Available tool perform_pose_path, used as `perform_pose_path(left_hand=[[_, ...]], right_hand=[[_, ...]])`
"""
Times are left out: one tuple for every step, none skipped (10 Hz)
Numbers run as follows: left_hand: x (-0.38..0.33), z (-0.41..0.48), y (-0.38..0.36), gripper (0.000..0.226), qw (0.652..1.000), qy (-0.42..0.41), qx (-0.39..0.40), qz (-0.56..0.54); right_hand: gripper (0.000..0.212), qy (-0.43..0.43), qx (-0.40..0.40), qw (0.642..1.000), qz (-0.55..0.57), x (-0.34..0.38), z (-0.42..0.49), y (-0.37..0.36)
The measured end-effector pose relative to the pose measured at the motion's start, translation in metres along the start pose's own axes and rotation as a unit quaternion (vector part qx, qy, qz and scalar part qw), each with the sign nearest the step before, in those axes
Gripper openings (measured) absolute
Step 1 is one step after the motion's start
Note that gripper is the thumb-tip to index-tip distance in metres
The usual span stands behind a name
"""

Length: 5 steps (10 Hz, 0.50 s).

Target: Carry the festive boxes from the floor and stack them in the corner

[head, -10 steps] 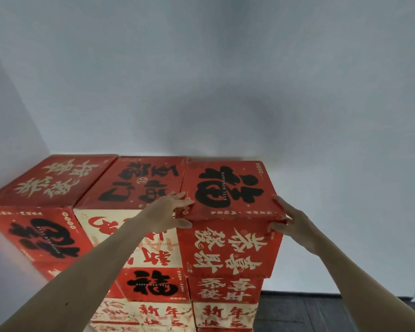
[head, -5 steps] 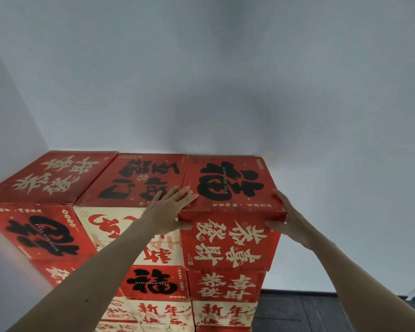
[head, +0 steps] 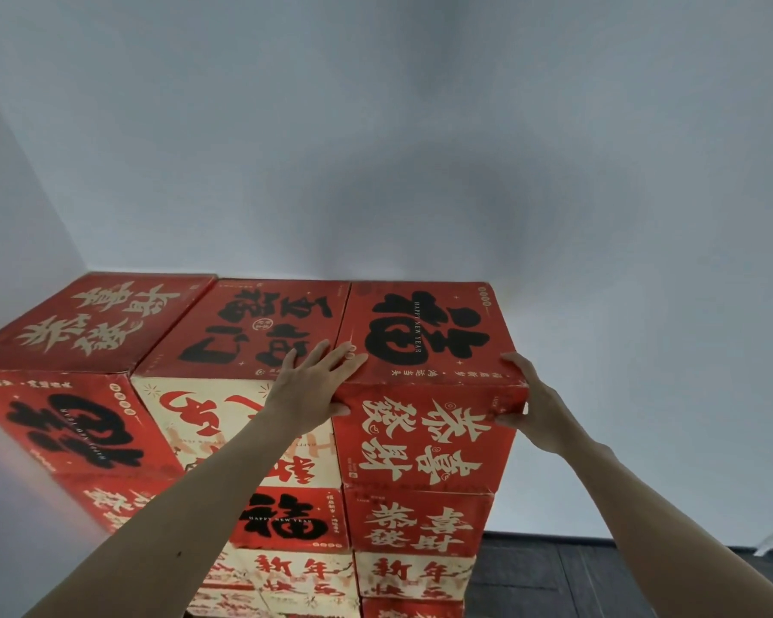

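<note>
A red festive box [head: 425,336] with a large black character on its top sits at the top right of the stack in the corner, level with the neighbouring red box [head: 260,323]. My left hand [head: 313,385] lies at its front left corner, with straight fingers flat on the top and the thumb on the front face. My right hand [head: 536,408] grips the front right corner, fingers bent over the top edge and thumb on the front. Another red box [head: 94,318] tops the left column.
Several more red and cream boxes [head: 416,524] are stacked below, in three columns. White walls [head: 420,149] meet in the corner behind the stack at the left. A dark floor [head: 532,573] shows at lower right, beside the stack.
The top right box has slid back and settled level against the middle box. Both hands moved forward with it, and my left fingers have spread flatter on its top.
</note>
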State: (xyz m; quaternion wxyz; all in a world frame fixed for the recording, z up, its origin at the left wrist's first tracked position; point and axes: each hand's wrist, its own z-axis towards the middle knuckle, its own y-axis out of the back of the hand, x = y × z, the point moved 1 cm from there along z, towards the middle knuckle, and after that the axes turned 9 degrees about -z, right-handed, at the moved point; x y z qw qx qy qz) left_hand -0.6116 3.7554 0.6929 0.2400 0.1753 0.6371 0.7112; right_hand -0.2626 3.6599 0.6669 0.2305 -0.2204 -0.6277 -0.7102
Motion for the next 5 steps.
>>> perform_pose_path(left_hand=[[-0.001,0.001,0.005,0.093,1.000,0.001,0.011,-0.011],[-0.003,0.001,0.010,0.088,0.999,0.007,0.016,-0.036],[-0.004,0.000,0.014,0.087,0.999,0.014,0.020,-0.047],[-0.006,-0.004,0.024,0.089,0.998,0.019,0.005,-0.060],[-0.006,-0.011,0.034,0.091,0.997,0.010,0.004,-0.073]], right_hand=[[0.083,-0.006,0.003,1.000,-0.007,0.000,-0.002,0.005],[0.077,-0.024,-0.001,1.000,-0.001,0.003,-0.004,0.010],[0.073,-0.030,-0.011,0.999,-0.012,0.007,-0.005,0.017],[0.077,-0.018,-0.023,0.999,-0.019,0.015,-0.008,0.026],[0.076,-0.022,-0.068,0.996,-0.051,0.020,-0.008,0.039]])
